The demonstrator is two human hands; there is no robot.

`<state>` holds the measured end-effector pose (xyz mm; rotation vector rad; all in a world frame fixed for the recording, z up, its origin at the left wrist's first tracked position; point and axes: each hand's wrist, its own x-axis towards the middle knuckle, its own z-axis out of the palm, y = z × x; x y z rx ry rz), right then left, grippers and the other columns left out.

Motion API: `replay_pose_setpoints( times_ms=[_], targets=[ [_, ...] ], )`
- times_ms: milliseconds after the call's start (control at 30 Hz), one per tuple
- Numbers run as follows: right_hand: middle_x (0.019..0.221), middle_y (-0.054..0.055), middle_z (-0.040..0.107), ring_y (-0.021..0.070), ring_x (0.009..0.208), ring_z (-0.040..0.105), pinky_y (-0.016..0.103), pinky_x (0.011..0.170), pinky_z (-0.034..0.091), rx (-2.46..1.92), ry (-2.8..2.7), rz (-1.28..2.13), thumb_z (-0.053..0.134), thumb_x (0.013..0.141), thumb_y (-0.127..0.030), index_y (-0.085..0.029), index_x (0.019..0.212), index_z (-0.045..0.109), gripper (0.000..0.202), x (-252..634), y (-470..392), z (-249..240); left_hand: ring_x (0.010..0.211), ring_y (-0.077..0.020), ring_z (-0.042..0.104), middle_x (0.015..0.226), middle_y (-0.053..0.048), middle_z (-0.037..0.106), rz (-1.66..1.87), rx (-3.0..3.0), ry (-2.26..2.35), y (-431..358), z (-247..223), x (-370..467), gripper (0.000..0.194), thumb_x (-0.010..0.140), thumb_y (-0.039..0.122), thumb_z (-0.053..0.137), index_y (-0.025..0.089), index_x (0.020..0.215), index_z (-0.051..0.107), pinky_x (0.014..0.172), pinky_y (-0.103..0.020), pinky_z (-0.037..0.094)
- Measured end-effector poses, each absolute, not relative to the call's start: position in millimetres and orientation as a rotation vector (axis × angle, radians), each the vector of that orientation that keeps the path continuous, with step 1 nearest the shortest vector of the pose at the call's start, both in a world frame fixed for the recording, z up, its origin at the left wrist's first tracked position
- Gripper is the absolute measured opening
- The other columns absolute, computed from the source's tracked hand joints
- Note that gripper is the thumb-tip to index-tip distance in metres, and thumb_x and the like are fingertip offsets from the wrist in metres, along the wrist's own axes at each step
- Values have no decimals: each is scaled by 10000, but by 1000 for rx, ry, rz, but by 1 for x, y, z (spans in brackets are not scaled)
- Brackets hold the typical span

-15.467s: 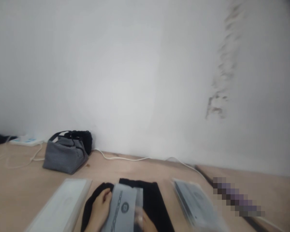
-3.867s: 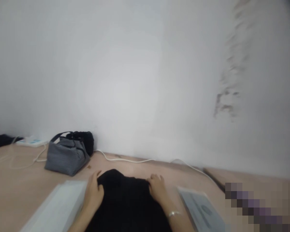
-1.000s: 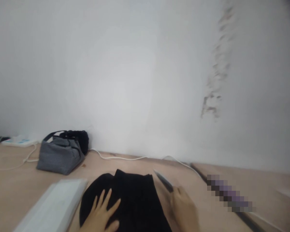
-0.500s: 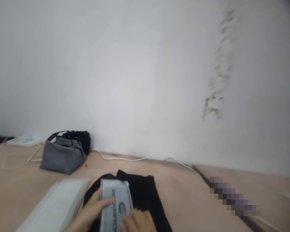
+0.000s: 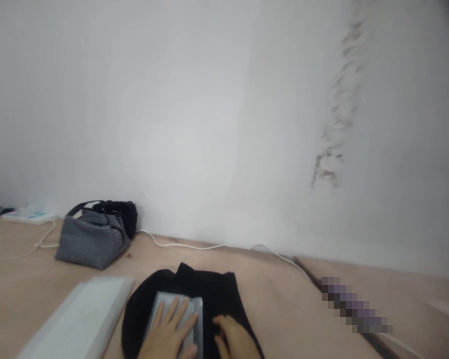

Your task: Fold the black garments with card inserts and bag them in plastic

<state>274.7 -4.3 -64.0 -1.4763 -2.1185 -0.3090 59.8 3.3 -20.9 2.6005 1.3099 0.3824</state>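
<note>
Grey packet (image 5: 172, 316) lies lengthwise away on black cloth (image 5: 209, 294), left hand (image 5: 168, 334) flat, right hand (image 5: 234, 341) loosely curled

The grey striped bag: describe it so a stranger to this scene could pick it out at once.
Follow the white wall down to the wooden table and look far left. There sits the grey striped bag, soft-sided with dark handles, beside a white cable. Unlike the flat white packet and black cloth nearer the hands, it stands up.

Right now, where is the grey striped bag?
The grey striped bag sits at the left, on the wooden table by the wall, beyond the black cloth.
</note>
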Motion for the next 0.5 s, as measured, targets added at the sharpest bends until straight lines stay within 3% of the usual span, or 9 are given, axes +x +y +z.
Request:
replay_pose_setpoints(
  times_ms=[133, 233, 400, 500],
  targets=[
    [866, 51, 673, 240, 837, 596, 446, 832, 397, -1419, -2264, -569, 514, 711, -38, -240, 1031, 608, 390, 258, 18, -29, 1305, -344, 177, 1429, -38, 233, 383, 2575, 1332, 5, -28, 58, 510, 843, 547, 387, 403, 1322, 289, 1001, -642, 141],
    [830, 73, 676, 250, 847, 566, 492, 904, 325, -1263, -2374, -835, 561, 714, -70, -166, 1058, 603, 359, 248, 38, -26, 1300, -349, 196, 1426, -43, 241, 375, 2557, 1341, 6, -32, 57, 520, 842, 542, 395, 385, 1326, 291, 999, -637, 160],
    [695, 56, 656, 215, 715, 539, 505, 959, 274, -877, -2439, -1098, 556, 732, -92, -136, 838, 650, 148, 246, 64, -45, 1304, -325, 205, 1434, -32, 220, 363, 2563, 1409, 11, -41, 59, 499, 875, 523, 321, 367, 1344, 251, 1000, -609, 199],
    [632, 43, 628, 191, 634, 512, 502, 967, 281, -713, -2409, -1147, 500, 749, -78, -152, 724, 639, 160, 250, 71, -51, 1297, -313, 236, 1426, -8, 251, 381, 2556, 1449, 12, -44, 60, 455, 894, 492, 286, 381, 1335, 265, 996, -598, 225]
  ],
)
